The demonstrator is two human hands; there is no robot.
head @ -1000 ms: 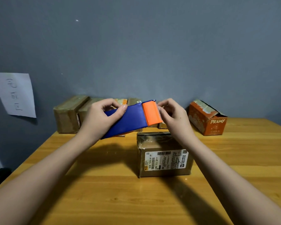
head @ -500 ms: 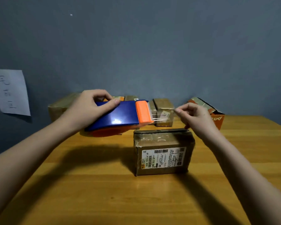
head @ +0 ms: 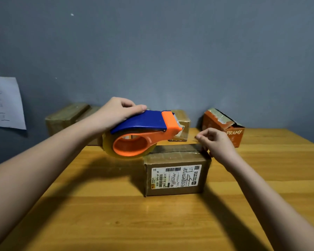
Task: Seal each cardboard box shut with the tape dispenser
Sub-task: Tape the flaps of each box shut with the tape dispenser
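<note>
A brown cardboard box (head: pixel 176 178) with a white shipping label stands in the middle of the wooden table (head: pixel 116 223). My left hand (head: pixel 116 113) grips the blue and orange tape dispenser (head: pixel 143 131) by its blue top, holding it in the air just left of and above the box. A roll of clear tape sits in the dispenser's orange ring. My right hand (head: pixel 214 144) hovers at the box's back right corner and pinches the end of a clear tape strip (head: pixel 188 134) drawn from the dispenser's mouth.
Along the grey wall stand brown boxes (head: pixel 65 118) at the back left, a small taped box (head: pixel 181 127) behind the dispenser, and an orange box (head: pixel 225 127) with an open flap at the back right. A paper sheet (head: pixel 5 104) hangs on the wall at left.
The dispenser has come down and tilted so its orange ring and tape roll face me. My right hand has drawn the tape out to the right and down toward the box's back right corner.
</note>
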